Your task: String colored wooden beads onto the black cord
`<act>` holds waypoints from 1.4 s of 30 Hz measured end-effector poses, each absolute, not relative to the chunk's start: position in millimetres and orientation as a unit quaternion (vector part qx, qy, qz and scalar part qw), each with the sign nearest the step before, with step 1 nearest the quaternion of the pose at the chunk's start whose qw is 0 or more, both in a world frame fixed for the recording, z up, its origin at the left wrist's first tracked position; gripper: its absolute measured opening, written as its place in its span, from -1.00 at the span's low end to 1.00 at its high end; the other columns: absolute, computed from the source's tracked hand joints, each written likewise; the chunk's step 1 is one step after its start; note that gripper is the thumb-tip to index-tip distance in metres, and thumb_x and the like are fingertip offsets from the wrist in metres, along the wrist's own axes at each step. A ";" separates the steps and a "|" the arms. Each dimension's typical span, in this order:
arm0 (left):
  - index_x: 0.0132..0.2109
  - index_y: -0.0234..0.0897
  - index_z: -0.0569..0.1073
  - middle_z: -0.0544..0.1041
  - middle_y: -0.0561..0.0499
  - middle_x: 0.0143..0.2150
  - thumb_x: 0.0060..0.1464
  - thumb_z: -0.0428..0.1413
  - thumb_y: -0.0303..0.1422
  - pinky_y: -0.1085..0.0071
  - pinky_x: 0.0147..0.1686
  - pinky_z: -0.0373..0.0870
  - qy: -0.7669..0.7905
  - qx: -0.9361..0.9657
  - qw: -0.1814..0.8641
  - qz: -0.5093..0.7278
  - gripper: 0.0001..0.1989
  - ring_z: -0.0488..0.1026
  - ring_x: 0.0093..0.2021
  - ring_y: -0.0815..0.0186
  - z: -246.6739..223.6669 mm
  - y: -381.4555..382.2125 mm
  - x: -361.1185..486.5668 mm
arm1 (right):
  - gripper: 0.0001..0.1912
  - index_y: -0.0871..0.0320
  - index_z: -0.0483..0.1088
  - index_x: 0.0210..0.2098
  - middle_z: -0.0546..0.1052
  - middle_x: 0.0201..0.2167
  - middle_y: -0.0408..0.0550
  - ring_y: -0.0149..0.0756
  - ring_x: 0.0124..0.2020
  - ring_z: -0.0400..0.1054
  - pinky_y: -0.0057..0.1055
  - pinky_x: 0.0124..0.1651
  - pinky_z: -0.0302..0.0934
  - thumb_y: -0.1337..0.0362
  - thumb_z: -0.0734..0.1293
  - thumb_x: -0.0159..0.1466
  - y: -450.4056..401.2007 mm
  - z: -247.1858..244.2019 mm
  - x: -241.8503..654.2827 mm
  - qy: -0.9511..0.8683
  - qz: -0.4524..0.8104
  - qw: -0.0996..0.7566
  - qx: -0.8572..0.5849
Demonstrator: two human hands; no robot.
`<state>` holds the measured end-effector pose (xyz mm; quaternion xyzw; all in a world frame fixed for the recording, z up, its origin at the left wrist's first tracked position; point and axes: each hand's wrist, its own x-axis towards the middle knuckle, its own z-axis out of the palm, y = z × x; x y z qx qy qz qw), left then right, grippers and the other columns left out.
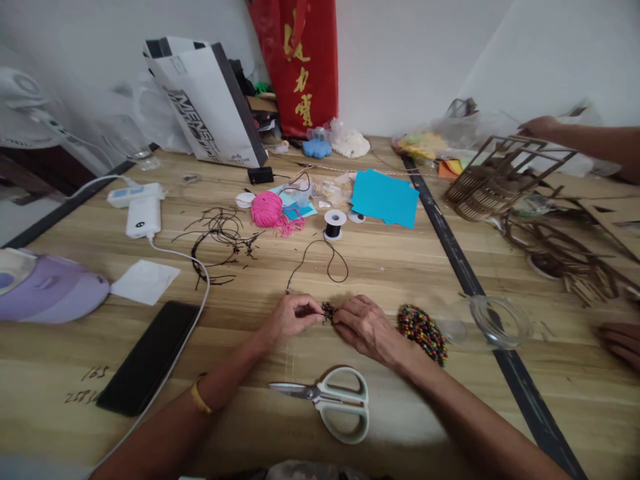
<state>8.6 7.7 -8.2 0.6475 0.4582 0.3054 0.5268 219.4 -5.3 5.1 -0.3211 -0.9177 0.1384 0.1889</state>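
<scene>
A small cluster of dark, multicoloured beads [328,311] sits between my two hands, just above the wooden table. My left hand [293,315] pinches at its left edge with thumb and forefinger. From the other side, the fingers of my right hand [364,323] close on the beads. A black cord [305,250] runs in a loop on the table beyond, near a white spool of black thread [334,225]. Beside my right wrist lies a coil of colourful beads [423,333]. Scissors with pale handles [345,405] lie nearer to me, below my hands.
Left are a black phone [150,357], a white power bank [143,217] with its cable, and tangled black cords [220,240]. Pink yarn [267,210] and blue sheets [385,199] lie farther back. Right, another person's hand [543,128] reaches near a wooden basket frame [500,177].
</scene>
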 end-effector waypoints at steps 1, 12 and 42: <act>-0.42 -0.41 0.51 0.48 0.01 -0.48 -0.11 0.21 -0.38 0.54 -0.50 0.22 0.458 0.650 0.524 0.305 -0.87 0.32 -0.52 0.45 -7.8 7.6 8.8 | -0.87 0.17 0.36 -0.33 0.44 -0.41 -0.04 -0.30 -0.32 0.30 -0.35 -0.15 0.12 0.36 0.20 0.32 -5.7 4.6 218.8 -0.912 0.151 0.207 -0.320; -0.38 -0.40 0.55 0.52 0.00 -0.47 -0.06 0.17 -0.43 0.54 -0.50 0.19 0.457 0.678 0.504 0.278 -0.90 0.32 -0.51 0.44 0.9 5.6 9.9 | -0.95 0.14 0.38 -0.32 0.50 -0.41 -0.03 -0.28 -0.34 0.39 -0.36 -0.23 0.26 0.35 0.27 0.26 -10.0 -19.0 208.7 -0.805 0.272 0.394 -0.350; -0.42 -0.38 0.51 0.53 -0.02 -0.44 -0.04 0.13 -0.47 0.51 -0.40 0.29 0.442 0.717 0.475 0.253 -0.93 0.42 -0.42 0.37 -4.3 2.4 11.0 | -0.92 0.16 0.43 -0.31 0.53 -0.37 -0.01 -0.28 -0.31 0.41 -0.33 -0.21 0.29 0.30 0.30 0.27 -7.8 -22.8 209.6 -0.778 0.331 0.415 -0.336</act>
